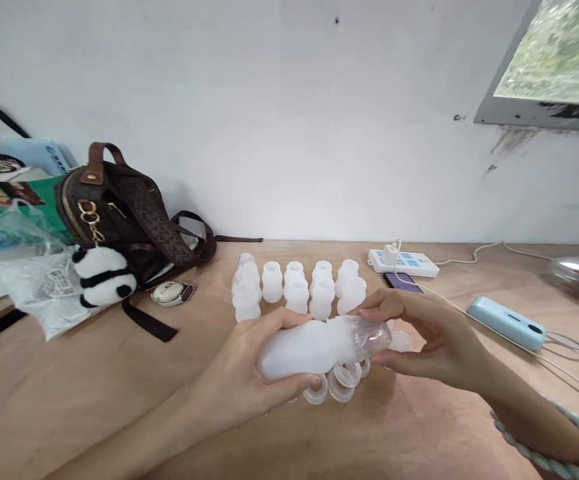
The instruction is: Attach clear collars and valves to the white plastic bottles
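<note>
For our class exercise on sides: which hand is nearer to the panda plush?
The left hand. It grips the white bottle, right of the panda plush in the picture; the right hand, at the bottle's clear cap, is farther right.

Left hand [242, 353]: curled in a grip, thumb [294, 387] nearest the body
Right hand [439, 333]: thumb and fingers pinching, turned toward the left
Left forearm [154, 427]: bare, slanting up from lower left
Right forearm [514, 400]: reaching in from lower right
Hands: 2, close together

Bracelet [522, 451] cut off at lower right — rings [340, 395] partly hidden behind bottle [296, 352].
</note>
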`<state>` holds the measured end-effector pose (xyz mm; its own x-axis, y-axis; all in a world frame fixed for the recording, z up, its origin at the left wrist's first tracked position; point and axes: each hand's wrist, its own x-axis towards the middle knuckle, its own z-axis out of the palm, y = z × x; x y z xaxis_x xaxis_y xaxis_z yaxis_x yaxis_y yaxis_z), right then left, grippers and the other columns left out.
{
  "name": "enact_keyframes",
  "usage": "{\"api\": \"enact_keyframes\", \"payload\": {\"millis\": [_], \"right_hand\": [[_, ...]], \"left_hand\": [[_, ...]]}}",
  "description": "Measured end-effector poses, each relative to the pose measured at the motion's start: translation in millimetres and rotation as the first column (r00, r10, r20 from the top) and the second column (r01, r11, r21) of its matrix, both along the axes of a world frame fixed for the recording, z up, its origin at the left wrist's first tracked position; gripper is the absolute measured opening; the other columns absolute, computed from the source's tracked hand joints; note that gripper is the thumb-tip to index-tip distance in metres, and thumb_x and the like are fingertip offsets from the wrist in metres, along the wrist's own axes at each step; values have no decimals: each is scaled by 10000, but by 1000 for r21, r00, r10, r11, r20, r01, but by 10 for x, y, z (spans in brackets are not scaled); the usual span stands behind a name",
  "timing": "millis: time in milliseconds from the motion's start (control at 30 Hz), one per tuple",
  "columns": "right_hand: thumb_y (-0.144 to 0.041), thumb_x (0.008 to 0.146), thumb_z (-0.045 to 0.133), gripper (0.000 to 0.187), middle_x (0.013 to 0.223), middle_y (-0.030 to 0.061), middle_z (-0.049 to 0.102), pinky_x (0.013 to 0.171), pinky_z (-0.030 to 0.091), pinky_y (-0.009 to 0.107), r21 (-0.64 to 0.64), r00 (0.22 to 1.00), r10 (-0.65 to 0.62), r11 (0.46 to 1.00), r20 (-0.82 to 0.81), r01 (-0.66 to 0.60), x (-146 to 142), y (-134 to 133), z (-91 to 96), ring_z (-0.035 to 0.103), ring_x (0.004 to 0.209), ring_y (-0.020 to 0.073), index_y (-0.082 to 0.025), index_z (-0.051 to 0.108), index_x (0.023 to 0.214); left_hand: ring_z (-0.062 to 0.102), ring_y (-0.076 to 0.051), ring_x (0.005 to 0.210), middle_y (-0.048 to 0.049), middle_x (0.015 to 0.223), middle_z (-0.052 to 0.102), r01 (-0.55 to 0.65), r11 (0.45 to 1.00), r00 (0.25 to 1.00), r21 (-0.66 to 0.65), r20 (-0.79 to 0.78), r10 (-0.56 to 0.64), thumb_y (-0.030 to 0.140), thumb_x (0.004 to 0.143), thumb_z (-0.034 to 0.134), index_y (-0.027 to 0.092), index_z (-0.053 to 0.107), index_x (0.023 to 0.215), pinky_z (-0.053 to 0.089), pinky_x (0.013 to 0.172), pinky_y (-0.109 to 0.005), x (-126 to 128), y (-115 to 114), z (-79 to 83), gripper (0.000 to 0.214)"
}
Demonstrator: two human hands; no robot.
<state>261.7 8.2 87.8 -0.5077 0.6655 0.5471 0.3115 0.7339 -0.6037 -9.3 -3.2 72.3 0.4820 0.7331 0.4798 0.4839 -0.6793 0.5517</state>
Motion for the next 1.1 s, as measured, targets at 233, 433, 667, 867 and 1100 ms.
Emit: {"api": "enact_keyframes", "payload": {"millis": [233,433,667,867,1100], "right_hand": [[-335,816,762,247,958,65,716,740,582,349,-10,995,83,996,-46,-84,-31,-15,-39,680,923,222,-250,658,1023],[-362,806,766,245,916,60,700,725,575,380,-2,996,30,1000,-84,-30,-36,-85,-27,671,896,239,-262,671,1009],[-317,855,691,281,940,65,726,713,586,331,-52,980,-183,982,-73,180,-213,8,-122,685,836,203,-236,655,1122],[-299,881,636,208,941,67,737,621,578,286,-154,980,-161,978,-120,142,-350,79,-260,699,777,180,-216,655,1072],[-271,890,615,147,897,51,716,733,558,332,-131,972,-220,969,-86,208,-276,91,-231,686,817,186,-214,652,1020]], "left_hand": [[704,-242,874,-25,1080,740,-46,976,998,213,-21,51,499,829,682,305,525,1230,570,782,-355,-48,-82,-104,473],[689,-241,851,-29,1106,727,-42,987,999,157,26,38,511,818,682,320,524,1241,564,782,-371,-28,-108,-158,490],[669,-232,893,-36,1022,709,15,986,1000,-166,5,-14,387,804,725,214,570,1086,532,769,-342,105,183,-153,365],[606,-262,950,-63,994,667,-62,998,979,-4,-196,60,227,762,705,185,581,1015,495,798,-391,73,302,-259,285],[646,-245,762,-36,870,653,-250,967,942,-45,-241,233,214,811,579,205,455,1108,467,638,-321,-44,372,-281,321]]}}
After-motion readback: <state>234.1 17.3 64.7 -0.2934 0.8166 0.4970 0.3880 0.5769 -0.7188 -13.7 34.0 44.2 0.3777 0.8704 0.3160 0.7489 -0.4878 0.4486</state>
